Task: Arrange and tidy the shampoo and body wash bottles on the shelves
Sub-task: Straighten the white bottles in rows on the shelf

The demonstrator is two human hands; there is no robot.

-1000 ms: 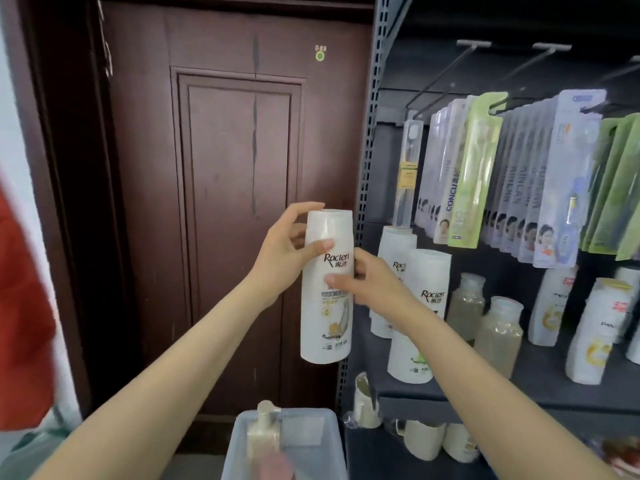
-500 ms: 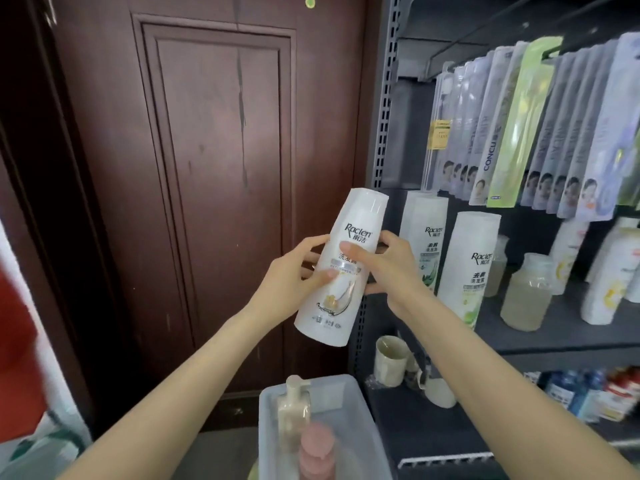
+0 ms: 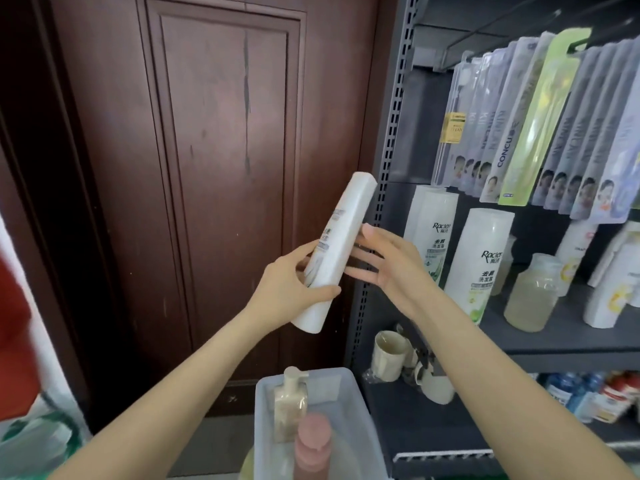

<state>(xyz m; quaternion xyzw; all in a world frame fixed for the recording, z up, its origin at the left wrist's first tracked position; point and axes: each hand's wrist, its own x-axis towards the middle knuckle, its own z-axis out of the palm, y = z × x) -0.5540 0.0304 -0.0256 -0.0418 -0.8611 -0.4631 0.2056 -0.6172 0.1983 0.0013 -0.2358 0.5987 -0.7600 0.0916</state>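
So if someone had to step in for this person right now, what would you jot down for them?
Left hand grips the white shampoo bottle, tilted in mid-air beside the shelf post. Right hand is open, fingers spread near the bottle; contact unclear.
Two matching Racien bottles stand at the left end of the shelf.
Left to do: stand the held bottle on the shelf. A pump bottle and a pink bottle wait in the clear bin.

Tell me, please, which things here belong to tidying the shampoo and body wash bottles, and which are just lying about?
Job: held white bottle, left hand, right hand, Racien bottles on the shelf, pump bottle in the bin.
Lying about: hanging toothbrush packs, cups, wooden door.
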